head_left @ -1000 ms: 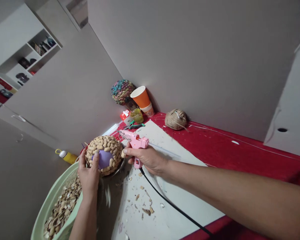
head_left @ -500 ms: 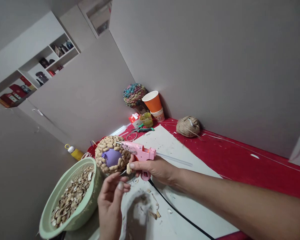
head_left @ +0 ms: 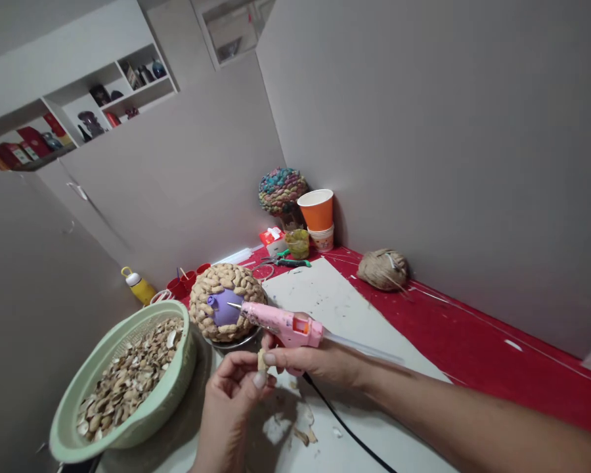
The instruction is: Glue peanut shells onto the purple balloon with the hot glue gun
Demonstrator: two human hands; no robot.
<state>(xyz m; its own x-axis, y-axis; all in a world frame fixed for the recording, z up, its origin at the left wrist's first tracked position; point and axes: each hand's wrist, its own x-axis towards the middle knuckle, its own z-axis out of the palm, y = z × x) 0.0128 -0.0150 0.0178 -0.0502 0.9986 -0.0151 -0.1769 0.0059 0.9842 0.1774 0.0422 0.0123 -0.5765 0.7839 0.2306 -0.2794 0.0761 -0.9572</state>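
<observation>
A pink hot glue gun (head_left: 283, 323) rests in my right hand (head_left: 320, 361), its metal nozzle pointing left toward the ball. My right thumb also presses on a small peanut shell (head_left: 262, 360). From the left, the thumb and fingers of my left hand (head_left: 234, 387) pinch that same shell. Just beyond my hands is a ball covered in peanut shells (head_left: 236, 279), sitting on a metal dish (head_left: 251, 341). A bare patch of purple balloon (head_left: 225, 312), with its knot, faces me. The gun's handle is mostly hidden by my right hand.
A green basket (head_left: 177, 387) of shells stands at the left. Behind are a yellow bottle (head_left: 140, 288), pliers (head_left: 293, 262), an orange paper cup (head_left: 318, 213), a colourful ball (head_left: 282, 189) and a twine ball (head_left: 384, 269). A black cord (head_left: 345, 424) crosses the white board (head_left: 369, 328).
My left hand has moved up and right to take hold of the peanut shell at my right thumb. The glue gun sits lower and further right in view; the camera has shifted.
</observation>
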